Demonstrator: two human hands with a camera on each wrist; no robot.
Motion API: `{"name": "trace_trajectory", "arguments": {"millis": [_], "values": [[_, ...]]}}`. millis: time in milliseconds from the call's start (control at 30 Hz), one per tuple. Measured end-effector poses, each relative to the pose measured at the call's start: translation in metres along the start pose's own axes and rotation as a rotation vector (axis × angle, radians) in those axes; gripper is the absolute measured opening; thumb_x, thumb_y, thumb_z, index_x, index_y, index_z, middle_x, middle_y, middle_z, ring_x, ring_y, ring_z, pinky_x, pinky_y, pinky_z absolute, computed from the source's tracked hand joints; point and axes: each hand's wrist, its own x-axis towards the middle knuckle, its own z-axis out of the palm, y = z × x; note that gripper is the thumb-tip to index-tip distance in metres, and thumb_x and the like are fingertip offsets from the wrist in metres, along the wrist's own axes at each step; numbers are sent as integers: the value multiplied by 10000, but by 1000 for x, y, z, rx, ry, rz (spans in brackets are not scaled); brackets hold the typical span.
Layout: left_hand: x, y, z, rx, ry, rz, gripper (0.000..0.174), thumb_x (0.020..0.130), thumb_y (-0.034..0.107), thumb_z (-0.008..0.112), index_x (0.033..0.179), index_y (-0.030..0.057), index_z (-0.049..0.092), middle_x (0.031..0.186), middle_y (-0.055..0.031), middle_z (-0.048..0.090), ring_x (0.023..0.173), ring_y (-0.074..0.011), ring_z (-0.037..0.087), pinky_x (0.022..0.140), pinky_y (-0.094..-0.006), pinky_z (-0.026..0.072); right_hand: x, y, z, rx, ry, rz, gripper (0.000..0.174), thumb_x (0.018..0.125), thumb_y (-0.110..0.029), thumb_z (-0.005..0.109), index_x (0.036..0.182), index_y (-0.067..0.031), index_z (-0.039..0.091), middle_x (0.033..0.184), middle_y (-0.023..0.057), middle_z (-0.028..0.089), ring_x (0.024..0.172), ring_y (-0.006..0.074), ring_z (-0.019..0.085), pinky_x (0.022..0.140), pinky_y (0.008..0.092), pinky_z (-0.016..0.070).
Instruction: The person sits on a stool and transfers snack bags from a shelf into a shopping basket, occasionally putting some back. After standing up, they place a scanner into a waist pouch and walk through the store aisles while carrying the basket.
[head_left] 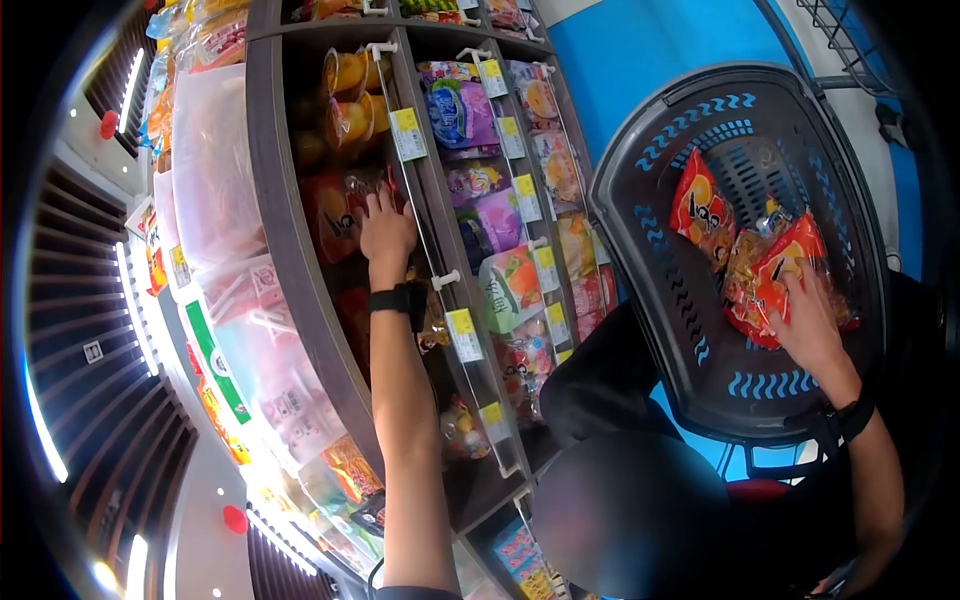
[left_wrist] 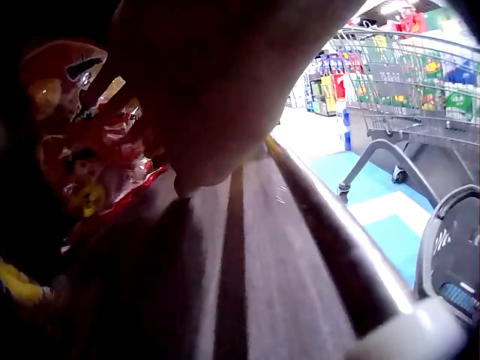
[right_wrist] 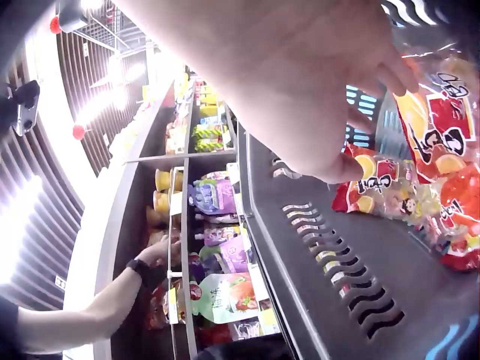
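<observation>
My left hand (head_left: 387,235) reaches into a shelf compartment, its fingers spread over a red snack bag (head_left: 333,217) with dark lettering. In the left wrist view, the shadowed hand (left_wrist: 202,97) overlaps shiny red packaging (left_wrist: 112,169). My right hand (head_left: 812,320) is inside the dark shopping basket (head_left: 650,290), fingers resting on a red and clear snack bag (head_left: 775,290). The right wrist view shows the thumb at one bag (right_wrist: 379,184) and fingertips beside another bag (right_wrist: 442,124), a gap between them. A further red bag (head_left: 700,210) leans on the basket's far side.
Clear rails with yellow price tags (head_left: 407,133) front the shelves. Purple pouches (head_left: 462,112) fill the neighbouring row, and fruit cups (head_left: 350,120) sit farther along the left hand's row. A shopping cart (left_wrist: 405,90) stands on the blue and white floor. A dark rounded shape (head_left: 630,510) blocks the lower view.
</observation>
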Motion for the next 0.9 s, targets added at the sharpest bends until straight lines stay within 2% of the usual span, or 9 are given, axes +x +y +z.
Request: {"name": "trace_trajectory", "arguments": {"millis": [200,300,400,467,500,667,733,767,900], "values": [[3,-1,-10,108,40,125,470,837,266,518,1227,25,415,1356,-196,340,1163,-370,433,904,-419,428,-1,1,-2,27,-30,38,433,767,-134,614,1141,44,484,1283,227,378,1190,376,387,1001,391,334],[10,-16,7,-90,85,43,426,808,187,540,1179,10,429,1321,-248,375,1174,-405,411,912,-438,419,0,5,-2,55,-42,24,420,775,-141,603,1134,44,490,1247,228,412,1167,369,411,986,389,347],[13,-21,9,-66,275,174,483,788,155,556,1216,-1,394,1297,-271,399,1168,-418,415,921,-446,411,2,6,-8,80,-74,30,409,779,-141,592,1131,43,493,1206,228,443,1133,365,441,962,391,364],[13,-16,-12,-224,-160,-59,551,787,173,565,1263,0,349,1256,-274,445,1123,-410,466,920,-431,419,2,6,-9,89,-109,39,405,779,-139,588,1128,43,496,1186,226,457,1113,364,456,949,393,374],[11,-16,-15,-97,-24,55,630,770,196,591,1304,13,309,1186,-262,509,1064,-383,524,892,-415,445,3,7,-9,93,-110,35,401,779,-143,586,1123,45,499,1168,224,470,1101,363,466,939,394,382],[8,-13,-6,96,-162,-53,683,730,166,610,1323,37,296,1111,-242,560,1006,-334,574,843,-391,480,2,6,-7,89,-78,-3,398,777,-151,582,1111,53,513,1124,225,515,1071,362,491,913,399,402],[15,-28,15,211,-4,77,701,733,136,596,1346,50,266,1068,-238,581,975,-346,584,823,-406,483,2,9,-8,124,-70,-22,396,777,-148,576,1112,58,522,1090,228,548,1029,370,521,888,410,419],[18,-34,16,33,-126,38,699,750,110,575,1362,61,241,1026,-246,591,940,-358,593,810,-418,479,1,9,-10,127,-76,14,397,776,-143,574,1112,63,525,1070,231,566,986,379,544,865,413,434],[18,-46,30,-90,-64,117,688,772,82,551,1378,81,227,1032,-246,582,929,-387,582,789,-421,467,1,20,-12,163,-75,17,394,778,-143,572,1108,67,526,1056,239,568,966,379,555,852,407,443]]}}
